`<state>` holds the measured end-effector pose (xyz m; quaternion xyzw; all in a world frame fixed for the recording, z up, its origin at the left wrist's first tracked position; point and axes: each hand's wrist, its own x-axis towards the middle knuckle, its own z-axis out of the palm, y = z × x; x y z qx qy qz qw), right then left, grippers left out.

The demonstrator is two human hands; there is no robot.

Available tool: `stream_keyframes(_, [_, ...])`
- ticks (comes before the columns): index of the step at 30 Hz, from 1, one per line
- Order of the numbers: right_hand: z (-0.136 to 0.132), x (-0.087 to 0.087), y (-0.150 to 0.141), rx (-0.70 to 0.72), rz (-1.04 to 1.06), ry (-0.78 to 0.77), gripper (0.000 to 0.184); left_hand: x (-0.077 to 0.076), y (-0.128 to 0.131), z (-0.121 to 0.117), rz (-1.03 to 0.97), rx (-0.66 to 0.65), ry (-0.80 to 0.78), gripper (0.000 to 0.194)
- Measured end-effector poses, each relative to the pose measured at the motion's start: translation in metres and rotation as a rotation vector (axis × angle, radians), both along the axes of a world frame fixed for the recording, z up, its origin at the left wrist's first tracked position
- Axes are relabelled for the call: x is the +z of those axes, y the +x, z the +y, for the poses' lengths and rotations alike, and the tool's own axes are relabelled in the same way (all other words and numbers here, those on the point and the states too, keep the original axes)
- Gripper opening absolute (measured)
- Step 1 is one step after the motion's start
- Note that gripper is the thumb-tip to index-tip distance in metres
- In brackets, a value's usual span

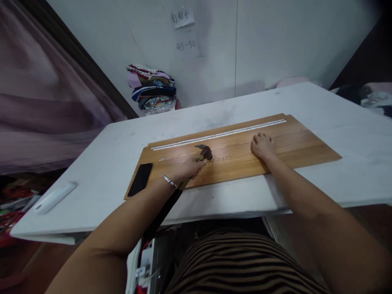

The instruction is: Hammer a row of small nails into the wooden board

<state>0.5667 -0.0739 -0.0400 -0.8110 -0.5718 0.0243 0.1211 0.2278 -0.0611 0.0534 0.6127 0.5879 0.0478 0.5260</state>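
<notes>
My left hand (191,167) is wrapped round the handle of a claw hammer (206,152). The hammer's dark head is low over the wood-grain board (239,167), its claw pointing left; whether it touches the board I cannot tell. Just right of the head runs a row of several tiny nail-like dots (223,157). Farther right, my right hand (263,146) rests on the board with its fingers curled in; what they hold, if anything, is hidden. A few thin, shiny pieces like nails (163,158) lie on the board's left part.
Two thin white strips (219,135) run along the board's far side. A black phone-like slab (140,179) lies at its left end. The white table (101,179) also bears a long white object (55,198). Folded cloths (154,87) are stacked by the wall.
</notes>
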Motion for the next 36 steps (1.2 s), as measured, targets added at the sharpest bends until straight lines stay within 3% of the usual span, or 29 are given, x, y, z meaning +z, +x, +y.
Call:
stream_keyframes(12, [0.000,0.001,-0.001,0.000,0.016,0.006,0.047,0.006,0.001,-0.001,-0.037,0.001,0.017,0.018])
stream_keyframes(18, [0.000,0.001,-0.001,0.002,0.026,0.015,0.047,0.003,0.002,-0.002,0.020,0.010,0.003,0.026])
stream_keyframes(27, [0.001,-0.001,0.000,0.000,0.016,0.011,0.047,0.009,-0.001,-0.001,-0.056,0.000,0.007,0.020])
stream_keyframes(36, [0.002,-0.004,0.002,0.002,0.008,0.015,0.047,0.000,0.000,0.000,-0.012,-0.009,0.020,0.022])
